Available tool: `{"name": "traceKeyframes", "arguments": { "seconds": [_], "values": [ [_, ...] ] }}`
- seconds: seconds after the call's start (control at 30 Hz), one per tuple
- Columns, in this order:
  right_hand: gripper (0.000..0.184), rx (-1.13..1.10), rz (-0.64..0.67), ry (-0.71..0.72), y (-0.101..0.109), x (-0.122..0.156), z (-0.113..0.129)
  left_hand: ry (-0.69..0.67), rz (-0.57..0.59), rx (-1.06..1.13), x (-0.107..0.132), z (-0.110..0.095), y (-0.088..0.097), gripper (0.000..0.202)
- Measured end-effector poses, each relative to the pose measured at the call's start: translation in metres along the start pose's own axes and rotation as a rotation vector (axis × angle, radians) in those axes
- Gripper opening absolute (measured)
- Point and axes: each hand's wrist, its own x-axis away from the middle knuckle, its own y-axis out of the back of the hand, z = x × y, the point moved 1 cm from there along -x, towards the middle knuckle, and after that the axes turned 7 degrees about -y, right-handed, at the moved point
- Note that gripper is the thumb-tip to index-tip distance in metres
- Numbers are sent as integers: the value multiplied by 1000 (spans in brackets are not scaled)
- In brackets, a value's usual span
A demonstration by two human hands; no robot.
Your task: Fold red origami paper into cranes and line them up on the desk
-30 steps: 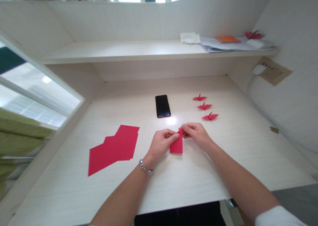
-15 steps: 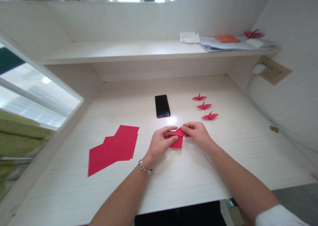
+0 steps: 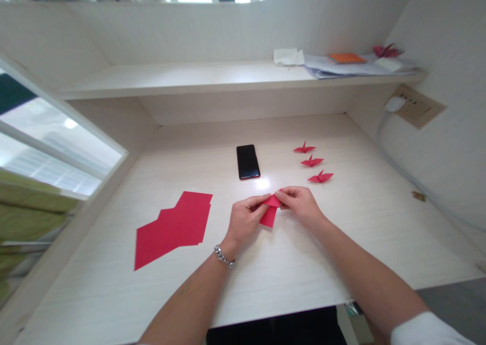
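Note:
A small folded red paper (image 3: 270, 211) sits between both my hands just above the white desk (image 3: 288, 264). My left hand (image 3: 246, 219), with a metal bracelet at the wrist, pinches its left edge with closed fingers. My right hand (image 3: 299, 203) pinches the top right corner, folding it down. Three finished red paper cranes (image 3: 313, 161) stand in a row beyond my right hand. A stack of flat red paper sheets (image 3: 172, 227) lies to the left of my left hand.
A black phone (image 3: 248, 161) lies face up behind my hands. The shelf (image 3: 190, 79) above carries papers, an orange pad (image 3: 347, 58), a tissue and another red crane (image 3: 386, 50). A wall socket with a plugged charger (image 3: 395, 104) and its cable is on the right wall.
The upper part of the red paper has been folded down, so the piece is shorter. Both hands stayed in place, pinching closer together over it.

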Motion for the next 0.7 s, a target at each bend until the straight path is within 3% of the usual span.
{"name": "traceKeyframes", "arguments": {
  "seconds": [0.27, 0.47, 0.7],
  "values": [
    [27, 168, 20, 125, 1, 2, 0, 148, 80, 248, -4, 3, 2, 25],
    [24, 265, 24, 151, -3, 7, 1, 186, 96, 138, -6, 6, 3, 27],
    [28, 156, 29, 66, -5, 6, -1, 176, 124, 139, -7, 1, 2, 27]
  ]
}}
